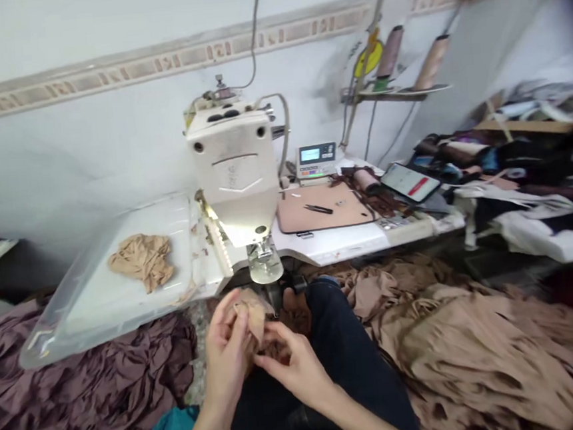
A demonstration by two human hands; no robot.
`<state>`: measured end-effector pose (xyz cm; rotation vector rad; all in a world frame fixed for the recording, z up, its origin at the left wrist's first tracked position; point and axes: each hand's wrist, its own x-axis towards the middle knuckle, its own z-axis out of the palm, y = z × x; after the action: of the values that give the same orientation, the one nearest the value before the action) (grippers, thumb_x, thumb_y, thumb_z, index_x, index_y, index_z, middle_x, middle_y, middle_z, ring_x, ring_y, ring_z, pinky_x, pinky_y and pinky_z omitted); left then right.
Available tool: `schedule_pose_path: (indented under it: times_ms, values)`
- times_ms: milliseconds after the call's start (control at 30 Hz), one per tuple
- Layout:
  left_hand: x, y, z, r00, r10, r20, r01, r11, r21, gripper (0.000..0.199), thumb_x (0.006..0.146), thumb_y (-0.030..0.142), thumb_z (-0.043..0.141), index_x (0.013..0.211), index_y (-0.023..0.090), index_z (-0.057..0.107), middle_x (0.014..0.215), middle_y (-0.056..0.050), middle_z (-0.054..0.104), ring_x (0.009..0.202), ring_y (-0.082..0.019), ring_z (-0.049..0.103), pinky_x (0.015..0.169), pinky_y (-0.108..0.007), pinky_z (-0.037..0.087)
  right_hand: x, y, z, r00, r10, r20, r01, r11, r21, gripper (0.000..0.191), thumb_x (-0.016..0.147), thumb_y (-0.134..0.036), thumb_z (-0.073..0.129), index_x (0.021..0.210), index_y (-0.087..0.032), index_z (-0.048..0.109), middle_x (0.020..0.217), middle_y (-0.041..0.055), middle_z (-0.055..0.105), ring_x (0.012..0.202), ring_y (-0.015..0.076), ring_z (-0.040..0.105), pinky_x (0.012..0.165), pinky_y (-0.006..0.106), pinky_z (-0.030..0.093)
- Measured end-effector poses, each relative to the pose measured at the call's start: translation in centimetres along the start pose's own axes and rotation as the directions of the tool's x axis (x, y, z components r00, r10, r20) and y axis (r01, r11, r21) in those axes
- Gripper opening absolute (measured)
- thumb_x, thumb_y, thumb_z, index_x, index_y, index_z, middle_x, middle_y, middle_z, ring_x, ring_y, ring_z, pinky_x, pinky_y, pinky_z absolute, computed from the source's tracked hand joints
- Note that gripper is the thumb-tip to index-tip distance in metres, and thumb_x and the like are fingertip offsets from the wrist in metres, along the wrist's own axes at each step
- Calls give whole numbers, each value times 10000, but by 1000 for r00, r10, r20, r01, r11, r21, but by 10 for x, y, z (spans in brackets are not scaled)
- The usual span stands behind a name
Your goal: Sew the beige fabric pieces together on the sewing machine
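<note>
In front of my lap, both hands grip a small piece of tan fabric [256,319]. My left hand [228,337] pinches its upper part between thumb and fingers. Lower down on the right, my right hand [295,358] has its fingers closed on the fabric's other side. Just beyond the hands stands a white sewing machine [235,172], its lamp lit above the needle area. A crumpled tan garment piece [142,260] lies on the clear plastic tray [94,312] to the left. The fabric's exact shape is partly hidden by my fingers.
Heaps of tan fabric [478,339] fill the right side, purple-brown fabric [85,386] the left. Black tweezers [319,209] rest on a pink mat [295,204]. A phone [411,182], a control panel [316,159] and thread cones [431,62] are at the right.
</note>
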<state>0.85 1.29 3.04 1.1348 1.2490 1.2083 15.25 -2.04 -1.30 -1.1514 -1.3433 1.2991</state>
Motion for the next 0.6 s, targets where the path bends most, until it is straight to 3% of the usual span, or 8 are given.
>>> schedule_pose_path:
  times_ms: [100, 167, 233, 300, 400, 500, 600]
  values:
    - [2, -9, -21, 999, 3, -36, 1, 996, 93, 519, 835, 587, 861, 1179, 205, 785, 1246, -146, 798, 1187, -322, 748, 991, -373, 623, 3, 6, -13, 998, 65, 14, -66, 996, 53, 307, 875, -388, 798, 1108, -192, 757, 830, 14, 746, 663, 165, 662, 569, 238, 515]
    - [3, -15, -31, 999, -35, 22, 31, 990, 139, 543, 777, 579, 903, 1163, 210, 803, 1293, -135, 793, 1245, -337, 734, 1063, -406, 610, 3, 9, -24, 990, 131, 53, -136, 986, 93, 291, 890, -432, 772, 1032, -178, 758, 761, -9, 672, 610, 147, 619, 531, 232, 499]
    - [3, -18, -36, 991, -97, 91, 83, 985, 149, 590, 733, 571, 926, 1185, 212, 801, 1334, -129, 783, 1277, -354, 724, 1076, -431, 613, 3, 11, -35, 981, 148, 126, -161, 981, 107, 308, 865, -434, 799, 1031, -179, 747, 829, -3, 676, 616, 138, 621, 530, 229, 492]
    - [-1, -17, -35, 980, -146, 136, 126, 981, 144, 614, 716, 553, 933, 1207, 210, 797, 1361, -130, 772, 1316, -367, 702, 1091, -440, 608, 2, 12, -41, 979, 96, 177, -109, 992, 62, 370, 786, -409, 890, 1045, -195, 735, 949, 16, 715, 728, 161, 671, 611, 241, 518]
    - [-8, -15, -25, 979, -168, 115, 156, 982, 107, 596, 765, 506, 903, 1260, 194, 787, 1364, -141, 769, 1346, -359, 681, 1160, -447, 549, 0, 14, -35, 979, 27, 203, -23, 999, -26, 465, 729, -434, 959, 1072, -226, 725, 1020, 20, 740, 834, 196, 681, 667, 257, 519]
    - [-10, -19, -13, 981, -194, 25, 195, 980, -37, 581, 819, 478, 839, 1312, 180, 763, 1348, -154, 770, 1282, -352, 712, 1127, -469, 557, -2, 17, -22, 986, 41, 163, -45, 999, 21, 370, 813, -477, 898, 990, -213, 709, 875, 0, 723, 729, 173, 646, 631, 256, 486]
    - [-9, -27, -10, 987, -162, -16, 160, 984, -81, 524, 841, 442, 790, 1299, 188, 767, 1357, -150, 754, 1270, -332, 704, 1081, -444, 569, -1, 12, -28, 988, 76, 135, -82, 996, 40, 345, 894, -518, 816, 901, -187, 721, 752, -1, 704, 660, 162, 630, 629, 259, 471]
